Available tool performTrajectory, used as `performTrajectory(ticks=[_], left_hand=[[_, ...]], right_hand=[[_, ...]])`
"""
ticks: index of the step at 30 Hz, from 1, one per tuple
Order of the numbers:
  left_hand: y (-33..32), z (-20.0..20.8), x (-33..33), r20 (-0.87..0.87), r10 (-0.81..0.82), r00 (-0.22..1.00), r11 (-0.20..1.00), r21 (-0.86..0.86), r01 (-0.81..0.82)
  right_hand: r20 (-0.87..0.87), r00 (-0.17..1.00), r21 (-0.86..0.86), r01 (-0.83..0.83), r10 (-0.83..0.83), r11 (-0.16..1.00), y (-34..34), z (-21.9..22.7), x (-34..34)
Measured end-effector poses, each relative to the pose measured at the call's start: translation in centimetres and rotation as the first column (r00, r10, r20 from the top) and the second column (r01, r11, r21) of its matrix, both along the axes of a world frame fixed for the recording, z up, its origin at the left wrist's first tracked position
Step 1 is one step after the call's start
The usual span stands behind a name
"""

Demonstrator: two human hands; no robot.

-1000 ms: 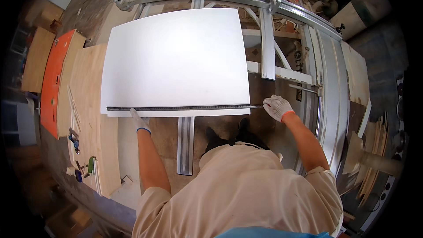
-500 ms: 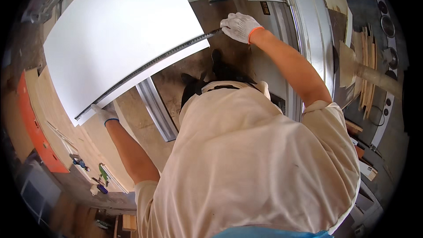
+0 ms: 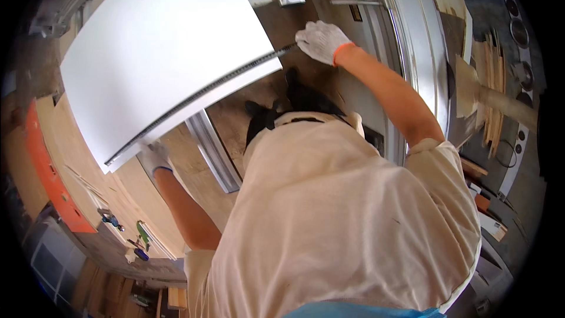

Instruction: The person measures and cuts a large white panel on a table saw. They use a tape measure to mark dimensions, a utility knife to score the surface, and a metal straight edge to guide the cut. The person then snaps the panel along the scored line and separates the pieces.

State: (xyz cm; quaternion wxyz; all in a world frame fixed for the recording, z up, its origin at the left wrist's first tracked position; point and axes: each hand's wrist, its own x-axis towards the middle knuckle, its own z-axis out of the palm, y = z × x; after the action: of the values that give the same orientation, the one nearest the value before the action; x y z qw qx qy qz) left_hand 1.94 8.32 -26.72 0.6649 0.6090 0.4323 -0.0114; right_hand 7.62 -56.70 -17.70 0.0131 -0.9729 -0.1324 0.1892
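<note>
A large white panel [image 3: 159,35] lies before me at the upper left. A dark tape measure [image 3: 235,73] is stretched across it, running close along its near edge from the lower left corner past the right corner. Beyond that corner my right hand [image 3: 322,42], in a white knit glove with an orange cuff, is closed around the tape measure's end; its case is hidden in the fingers. My left hand [image 3: 155,156], gloved with a blue cuff, is at the panel's near edge, beside the tape. Its fingers are blurred and partly hidden at the edge.
Metal rails [image 3: 215,150] run beneath the panel and toward me. A light wooden board [image 3: 126,206] with an orange edge piece [image 3: 53,179] lies at left, holding small tools [image 3: 140,241]. A machine frame [image 3: 421,41] stands at right, with wood strips [image 3: 491,94] beyond.
My left hand has moved right along the panel's edge, away from the tape's far left end. My right hand still holds the tape measure at nearly the same place.
</note>
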Motion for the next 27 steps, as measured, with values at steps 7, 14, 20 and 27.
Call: performTrajectory(ticks=[7, 14, 20, 27], left_hand=[[-9.6, 5.3, 1.0, -0.246, -0.249, 0.937, 0.963, 0.042, 0.267], [-10.8, 5.5, 4.8, -0.163, -0.044, 0.986, 0.999, 0.008, 0.046], [-8.7, 3.1, 10.7, -0.149, -0.042, 0.988, 0.999, -0.017, 0.04], [-9.4, 3.8, 11.5, -0.018, 0.064, 0.998, 0.972, -0.225, -0.067]], right_hand=[[0.03, 0.997, 0.042, 0.068, -0.069, 0.997, 0.3, 1.0, 1.2], [0.03, 0.99, 0.336, 0.122, -0.14, 0.934, -0.4, 1.0, 2.5], [0.001, 1.0, 0.287, -0.016, 0.016, 0.958, -0.8, 1.6, 4.8], [-0.092, 0.995, 0.251, -0.013, 0.037, 0.968, 3.8, 3.2, 6.2]])
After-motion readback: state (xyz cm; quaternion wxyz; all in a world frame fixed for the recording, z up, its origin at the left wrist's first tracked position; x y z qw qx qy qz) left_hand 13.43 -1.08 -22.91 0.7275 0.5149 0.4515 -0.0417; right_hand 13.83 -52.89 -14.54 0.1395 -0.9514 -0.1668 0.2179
